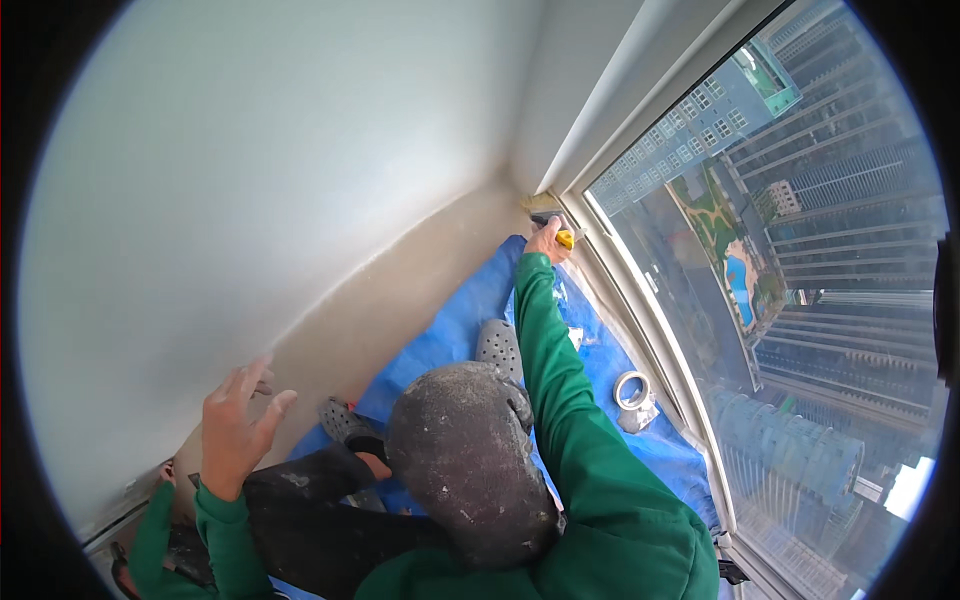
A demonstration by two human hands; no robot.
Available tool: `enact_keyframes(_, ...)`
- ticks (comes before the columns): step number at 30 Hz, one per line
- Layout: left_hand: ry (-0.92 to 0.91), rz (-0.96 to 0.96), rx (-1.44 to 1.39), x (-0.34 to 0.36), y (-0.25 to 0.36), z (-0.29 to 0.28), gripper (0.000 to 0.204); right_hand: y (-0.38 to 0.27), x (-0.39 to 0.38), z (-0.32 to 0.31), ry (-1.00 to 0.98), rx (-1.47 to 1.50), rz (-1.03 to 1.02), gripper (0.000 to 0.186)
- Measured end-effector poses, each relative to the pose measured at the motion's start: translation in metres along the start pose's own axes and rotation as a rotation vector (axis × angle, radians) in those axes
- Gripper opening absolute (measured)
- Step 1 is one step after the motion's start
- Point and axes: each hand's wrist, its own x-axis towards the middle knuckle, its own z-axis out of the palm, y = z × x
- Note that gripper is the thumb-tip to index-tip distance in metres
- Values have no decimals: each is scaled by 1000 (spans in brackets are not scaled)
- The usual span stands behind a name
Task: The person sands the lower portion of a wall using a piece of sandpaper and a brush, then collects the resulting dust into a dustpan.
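My right hand reaches far forward into the corner, closed round a putty knife with a black and yellow handle. Its blade end is at a yellowish patch at the foot of the corner beside the window frame; the fingers partly hide the tool. My left hand is raised by the pale wall with its fingers apart and nothing in them. White dust marks its fingertips. Whether those fingertips touch the wall is hard to tell.
A blue sheet covers the floor, with a tape roll and a pale crumpled packet on it. My dusty dark knee and grey clogs are between my arms. The window runs along the right. Another green sleeve shows at lower left.
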Motion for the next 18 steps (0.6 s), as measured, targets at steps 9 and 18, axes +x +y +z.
enact_keyframes(9,-194,-65,176,-5,-21,14,45,-22,-11,-26,-1,273,100,28)
enact_keyframes(18,-190,-22,151,-10,-20,13,46,-11,-7,-24,-149,106,388,25)
